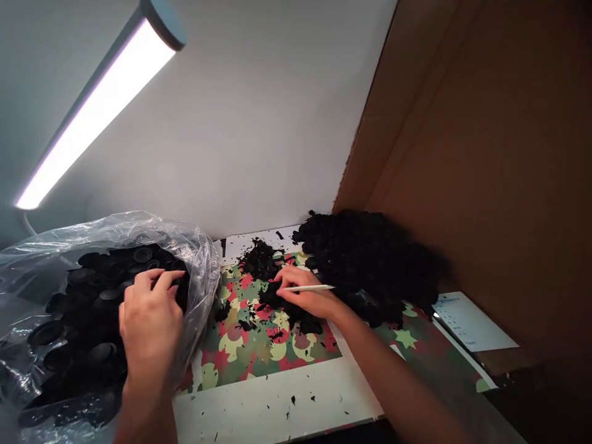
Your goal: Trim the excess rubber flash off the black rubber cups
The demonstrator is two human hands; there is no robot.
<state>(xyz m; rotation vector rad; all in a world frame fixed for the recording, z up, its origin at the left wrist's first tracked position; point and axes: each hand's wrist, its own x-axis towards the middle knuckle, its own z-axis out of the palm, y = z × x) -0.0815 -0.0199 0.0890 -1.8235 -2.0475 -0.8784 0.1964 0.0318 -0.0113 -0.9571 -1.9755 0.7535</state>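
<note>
My left hand [152, 317] hovers over a clear plastic bag [203, 246] filled with round black rubber-like parts [108, 296]. Its fingers are curved and apart, and I see nothing between them. In my right hand [308, 293] lies a thin white stick [308, 287], pen-like, with its pointed end toward the wrist. This hand is above black scraps [300, 322] on a patterned sheet [222, 351] with red, green and cream shapes. Beyond it sits a small heap of black shreds [259, 259].
A large black pile [370, 259] rests at the back right against a cardboard panel [485, 154]. A lit tube lamp [102, 105] hangs at upper left. White paper [476, 324] with writing lies at right. Black crumbs dot the white front edge [277, 401].
</note>
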